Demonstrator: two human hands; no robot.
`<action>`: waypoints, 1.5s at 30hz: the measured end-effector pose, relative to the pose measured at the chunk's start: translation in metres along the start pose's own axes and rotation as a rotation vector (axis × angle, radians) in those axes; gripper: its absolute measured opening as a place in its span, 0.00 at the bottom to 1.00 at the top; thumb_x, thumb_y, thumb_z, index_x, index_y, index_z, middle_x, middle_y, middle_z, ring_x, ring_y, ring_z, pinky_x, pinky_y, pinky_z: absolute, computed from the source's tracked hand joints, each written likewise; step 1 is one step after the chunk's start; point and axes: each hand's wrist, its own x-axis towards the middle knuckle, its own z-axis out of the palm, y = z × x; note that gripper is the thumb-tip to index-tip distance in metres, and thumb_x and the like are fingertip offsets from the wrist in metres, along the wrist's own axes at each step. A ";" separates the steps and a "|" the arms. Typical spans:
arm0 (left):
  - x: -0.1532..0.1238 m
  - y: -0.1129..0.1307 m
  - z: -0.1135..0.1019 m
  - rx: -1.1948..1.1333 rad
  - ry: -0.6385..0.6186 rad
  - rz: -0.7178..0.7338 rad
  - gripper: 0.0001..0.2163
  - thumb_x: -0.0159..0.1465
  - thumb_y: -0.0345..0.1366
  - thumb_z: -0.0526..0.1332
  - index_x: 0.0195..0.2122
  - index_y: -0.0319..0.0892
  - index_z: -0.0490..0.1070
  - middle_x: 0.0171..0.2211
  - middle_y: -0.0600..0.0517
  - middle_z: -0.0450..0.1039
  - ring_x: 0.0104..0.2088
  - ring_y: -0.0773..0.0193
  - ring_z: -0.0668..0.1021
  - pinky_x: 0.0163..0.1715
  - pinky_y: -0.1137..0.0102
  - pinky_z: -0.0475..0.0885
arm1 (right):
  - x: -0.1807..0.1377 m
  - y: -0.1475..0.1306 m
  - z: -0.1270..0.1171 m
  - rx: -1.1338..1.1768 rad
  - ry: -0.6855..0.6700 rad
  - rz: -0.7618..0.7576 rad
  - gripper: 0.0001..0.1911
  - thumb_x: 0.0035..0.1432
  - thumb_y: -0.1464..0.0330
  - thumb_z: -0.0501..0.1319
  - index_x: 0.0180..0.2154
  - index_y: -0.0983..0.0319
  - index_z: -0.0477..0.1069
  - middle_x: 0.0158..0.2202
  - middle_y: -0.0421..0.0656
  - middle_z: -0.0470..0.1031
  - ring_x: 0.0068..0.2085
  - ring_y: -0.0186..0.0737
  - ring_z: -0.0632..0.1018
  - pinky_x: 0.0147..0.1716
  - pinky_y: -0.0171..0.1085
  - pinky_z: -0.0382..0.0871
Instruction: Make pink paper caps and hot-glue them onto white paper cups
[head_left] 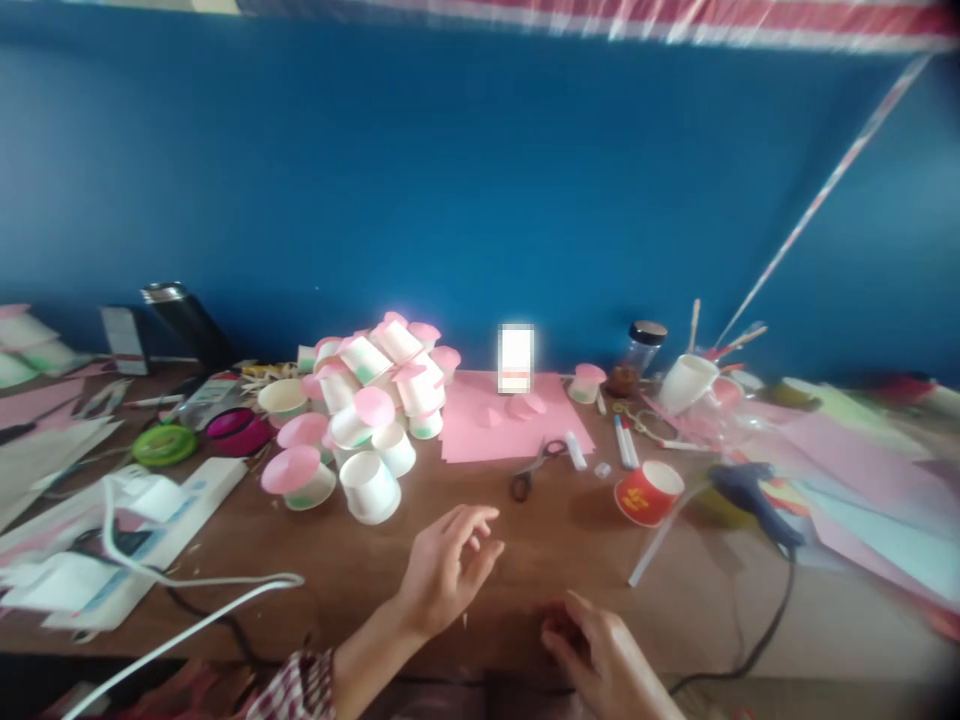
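My left hand (454,565) hovers over the brown table, thumb and fingers loosely bent with a gap between them and nothing held. Near the table's front edge is my right hand (604,650), slightly blurred, its fingers loosely curled; I see nothing in it. White paper cups (371,487) stand closest to my left hand, beside a heap of cups topped with pink paper discs (291,470). Beyond both hands lie dark scissors (534,468) by a pink paper sheet (465,425). A red paper cup (649,494) is up and right of my hands.
A blue glue gun (761,500) with a clear glue stick and black cord rests at right, near coloured papers (885,520). Markers (625,442) and a jar (637,355) stand farther back. At left are a power strip (161,550), white cable (225,595) and tape rolls (165,445).
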 end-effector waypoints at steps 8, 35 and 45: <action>-0.016 -0.029 -0.071 0.505 0.750 0.033 0.22 0.54 0.35 0.65 0.50 0.40 0.64 0.43 0.43 0.70 0.45 0.53 0.71 0.47 0.59 0.68 | 0.003 -0.001 0.007 -0.007 -0.057 0.019 0.13 0.59 0.63 0.54 0.42 0.60 0.72 0.33 0.44 0.78 0.33 0.40 0.78 0.34 0.33 0.69; -0.020 -0.054 -0.065 0.308 0.633 -0.222 0.30 0.57 0.41 0.62 0.59 0.41 0.55 0.55 0.39 0.64 0.55 0.50 0.69 0.52 0.57 0.65 | -0.003 -0.001 0.019 -0.155 0.007 0.010 0.15 0.59 0.60 0.53 0.41 0.60 0.72 0.32 0.44 0.77 0.32 0.40 0.77 0.33 0.34 0.69; -0.025 -0.048 -0.067 0.109 0.641 -0.299 0.28 0.56 0.40 0.63 0.57 0.42 0.58 0.54 0.41 0.66 0.52 0.51 0.72 0.49 0.59 0.69 | -0.002 0.006 0.020 -0.209 0.043 0.015 0.16 0.58 0.57 0.54 0.40 0.58 0.74 0.30 0.43 0.78 0.29 0.40 0.78 0.30 0.34 0.69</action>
